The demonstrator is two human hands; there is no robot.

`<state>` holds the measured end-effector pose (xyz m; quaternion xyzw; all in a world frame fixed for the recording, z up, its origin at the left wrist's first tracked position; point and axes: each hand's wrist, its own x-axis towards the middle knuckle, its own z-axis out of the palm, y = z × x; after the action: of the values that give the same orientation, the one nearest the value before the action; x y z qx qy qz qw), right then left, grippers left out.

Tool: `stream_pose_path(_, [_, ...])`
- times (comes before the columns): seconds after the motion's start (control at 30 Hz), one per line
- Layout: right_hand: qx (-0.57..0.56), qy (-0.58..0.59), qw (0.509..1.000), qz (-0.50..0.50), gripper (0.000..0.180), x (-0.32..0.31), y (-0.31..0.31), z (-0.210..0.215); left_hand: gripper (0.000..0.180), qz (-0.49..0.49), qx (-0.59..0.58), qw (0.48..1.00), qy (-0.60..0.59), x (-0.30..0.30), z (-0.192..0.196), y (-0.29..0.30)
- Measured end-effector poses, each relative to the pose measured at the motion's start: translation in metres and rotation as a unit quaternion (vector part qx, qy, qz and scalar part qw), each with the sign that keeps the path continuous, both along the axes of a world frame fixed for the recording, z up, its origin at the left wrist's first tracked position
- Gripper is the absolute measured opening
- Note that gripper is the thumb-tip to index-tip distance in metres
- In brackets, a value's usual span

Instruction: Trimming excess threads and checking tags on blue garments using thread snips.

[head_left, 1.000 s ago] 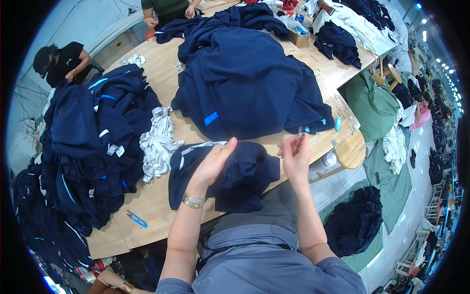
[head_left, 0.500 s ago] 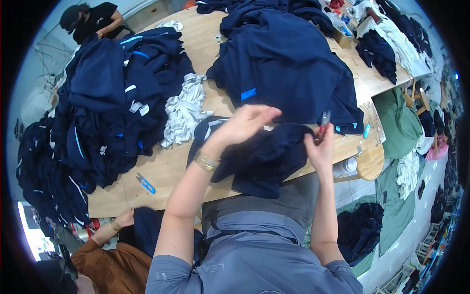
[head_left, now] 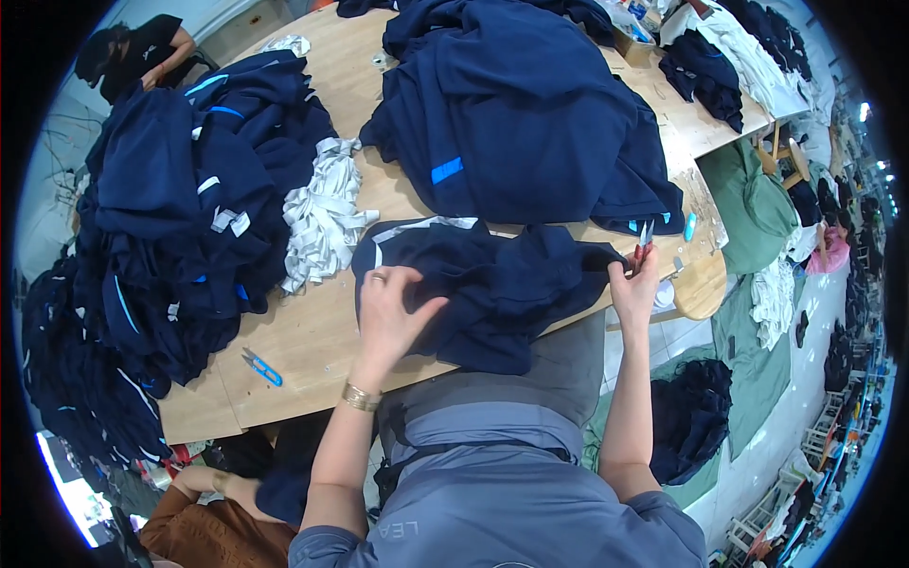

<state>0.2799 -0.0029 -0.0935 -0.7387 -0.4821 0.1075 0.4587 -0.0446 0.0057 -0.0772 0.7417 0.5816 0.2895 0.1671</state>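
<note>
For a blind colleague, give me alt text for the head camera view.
A person's left hand presses a dark navy garment flat on a wooden table while the right hand holds small thread snips at its edge. Piles of navy garments surround it.

Long wooden worktable [head_left: 312, 331]; pale floor [head_left: 757, 454] at right; round wooden stool [head_left: 699, 284] beside table.

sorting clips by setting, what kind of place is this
Most likely a garment workshop. Heaps of navy clothes cover a long wooden table, the right hand holds small thread snips at a navy garment, and more fabric piles lie on the floor.
</note>
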Motion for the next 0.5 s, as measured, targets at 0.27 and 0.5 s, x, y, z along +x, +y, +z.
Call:
stream_pose_path(0.27, [-0.006, 0.015, 1.000, -0.015, 0.024, -0.002, -0.003, -0.005, 0.020, -0.257, 0.077, 0.960, -0.081, 0.054, 0.003, 0.010])
stream_pose_path(0.5, [-0.030, 0.027, 0.999, -0.030, 0.025, 0.008, -0.011, -0.016, 0.007, -0.036, 0.051, 0.984, -0.168, 0.016, 0.017, 0.015])
